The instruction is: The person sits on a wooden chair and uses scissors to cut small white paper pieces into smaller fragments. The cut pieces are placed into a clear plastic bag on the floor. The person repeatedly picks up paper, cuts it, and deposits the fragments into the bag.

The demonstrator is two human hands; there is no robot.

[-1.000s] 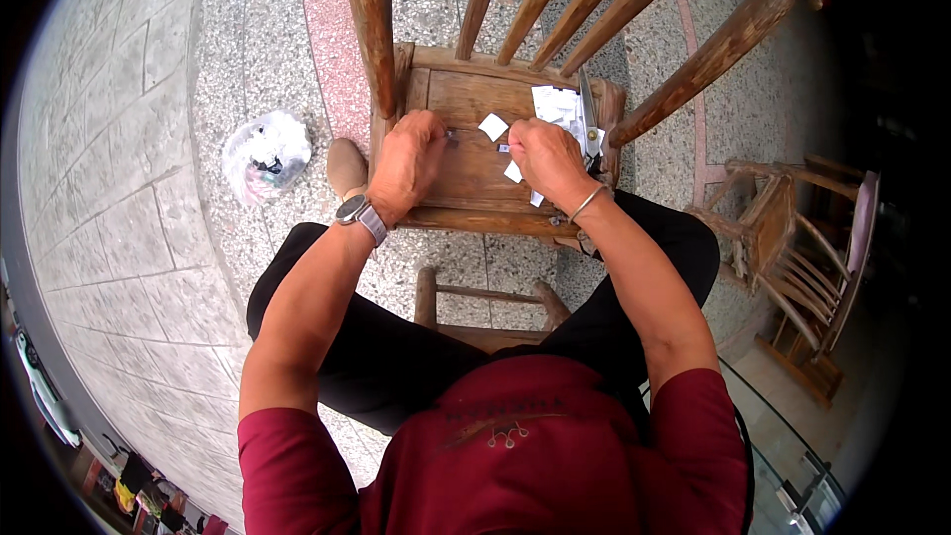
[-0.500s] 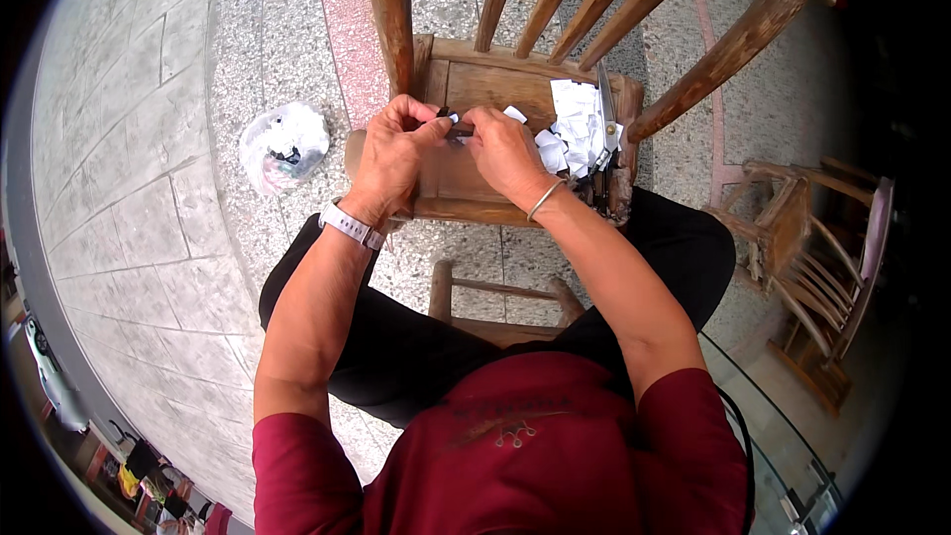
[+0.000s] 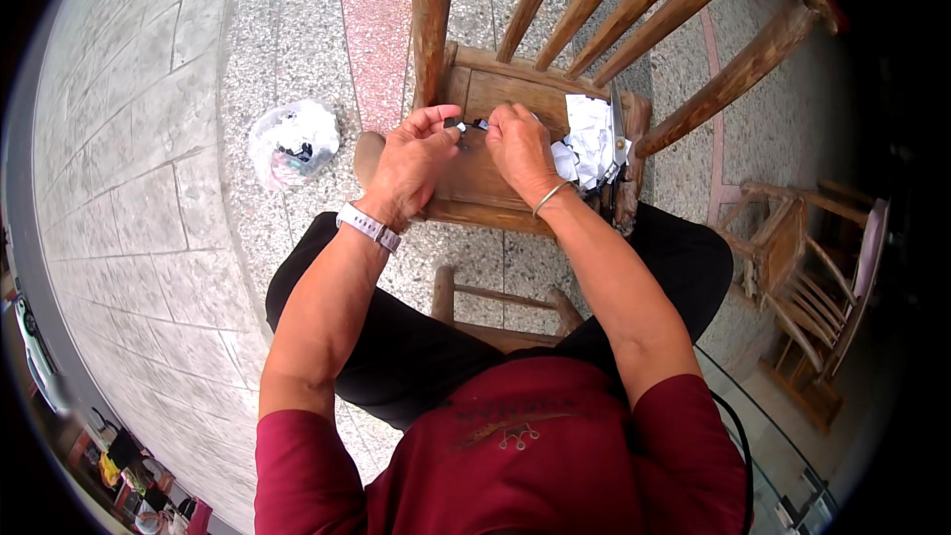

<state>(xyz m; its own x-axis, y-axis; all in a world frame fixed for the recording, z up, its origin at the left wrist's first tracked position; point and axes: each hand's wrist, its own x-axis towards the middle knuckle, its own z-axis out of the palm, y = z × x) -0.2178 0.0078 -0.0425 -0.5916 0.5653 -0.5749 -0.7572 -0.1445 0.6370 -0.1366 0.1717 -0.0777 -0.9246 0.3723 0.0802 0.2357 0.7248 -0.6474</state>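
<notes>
Both hands are over the seat of a wooden chair (image 3: pixel 482 173). My left hand (image 3: pixel 411 159) pinches a small black-and-white piece (image 3: pixel 461 127) between thumb and forefinger. Just to its right, my right hand (image 3: pixel 523 151) has its fingers pressed together at a small dark strip with a pale bit (image 3: pixel 482 124); its fingers hide most of that. A narrow gap separates the two hands. On the right of the seat lies a pile of small white paper pieces (image 3: pixel 586 134). Upright along the pile's right edge is a pair of scissors (image 3: pixel 618 129), its dark handles partly hidden.
A clear plastic bag (image 3: pixel 260 144) with white and dark scraps sits on the speckled floor at left. The chair's spindled back (image 3: pixel 594 15) rises at the far side. Another wooden chair (image 3: pixel 783 248) stands at right, near a glass edge (image 3: pixel 758 446). A low wooden stool (image 3: pixel 505 337) shows between my knees.
My hands have moved apart slightly, opening a gap where they nearly met. The whole view has shifted a little, so the chair appears further right.
</notes>
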